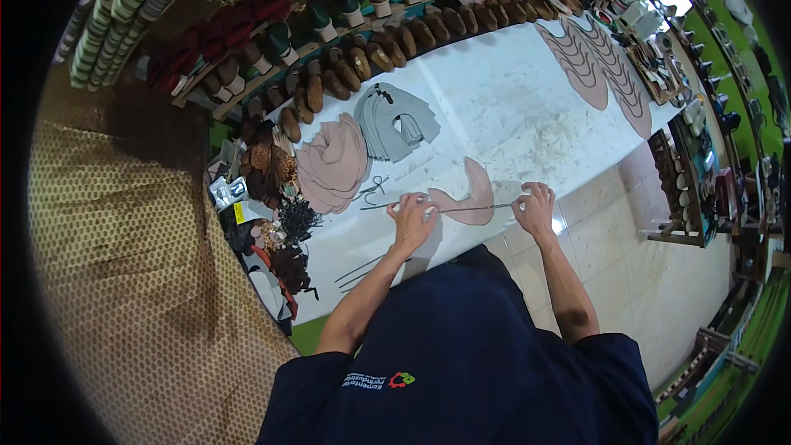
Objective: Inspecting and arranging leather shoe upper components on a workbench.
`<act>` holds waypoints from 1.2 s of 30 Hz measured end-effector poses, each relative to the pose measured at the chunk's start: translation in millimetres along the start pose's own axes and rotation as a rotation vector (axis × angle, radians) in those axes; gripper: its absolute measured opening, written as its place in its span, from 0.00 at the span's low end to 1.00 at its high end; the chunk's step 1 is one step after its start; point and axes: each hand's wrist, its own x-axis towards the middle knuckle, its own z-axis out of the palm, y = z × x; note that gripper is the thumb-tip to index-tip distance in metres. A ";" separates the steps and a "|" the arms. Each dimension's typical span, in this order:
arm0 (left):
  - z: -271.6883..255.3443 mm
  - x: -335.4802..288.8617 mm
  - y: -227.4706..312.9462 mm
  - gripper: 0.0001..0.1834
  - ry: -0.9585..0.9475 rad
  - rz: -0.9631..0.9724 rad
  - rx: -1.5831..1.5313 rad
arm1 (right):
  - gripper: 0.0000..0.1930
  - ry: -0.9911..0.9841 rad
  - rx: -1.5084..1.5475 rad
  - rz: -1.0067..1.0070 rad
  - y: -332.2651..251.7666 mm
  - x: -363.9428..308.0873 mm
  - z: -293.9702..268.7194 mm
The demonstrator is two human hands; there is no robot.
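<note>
A thin dark strip (pixel 471 210) is stretched between my two hands over the white tabletop. My left hand (pixel 414 218) pinches it, and a short end runs on to the left past the fingers. At the other end my right hand (pixel 534 208) pinches the strip near the table's front edge. Beneath the strip lies a curved pink shoe-upper piece (pixel 481 185), flat on the table; I cannot tell whether the strip touches it. Dark-handled scissors (pixel 375 188) rest just beyond my left hand. More thin dark strips (pixel 358 274) lie nearer me on the left.
Stacked pink pieces (pixel 332 166) and grey pieces (pixel 394 124) lie at the left. Overlapping pink pieces (pixel 589 66) line the far right of the white table (pixel 494 115). Brown shoe lasts (pixel 404 39) stand along the back edge. Scraps (pixel 268 169) crowd the left end.
</note>
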 end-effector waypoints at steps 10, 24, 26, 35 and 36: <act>-34.4 -18.1 -69.1 0.08 0.149 -0.169 0.197 | 0.13 0.131 0.060 0.034 -46.7 8.1 5.4; -31.3 61.9 -55.5 0.10 0.426 -0.183 0.168 | 0.05 -0.085 0.287 -0.393 -140.1 25.0 45.4; -30.6 53.1 -60.0 0.09 0.424 -0.174 0.171 | 0.06 -0.074 0.257 -0.416 -146.1 24.4 50.8; -24.4 16.4 -57.3 0.08 0.214 -0.178 0.141 | 0.05 -0.096 0.157 -0.462 -145.6 32.4 64.4; -22.5 13.4 -53.9 0.09 0.200 -0.062 0.131 | 0.06 -0.089 0.159 -0.458 -147.0 33.9 64.5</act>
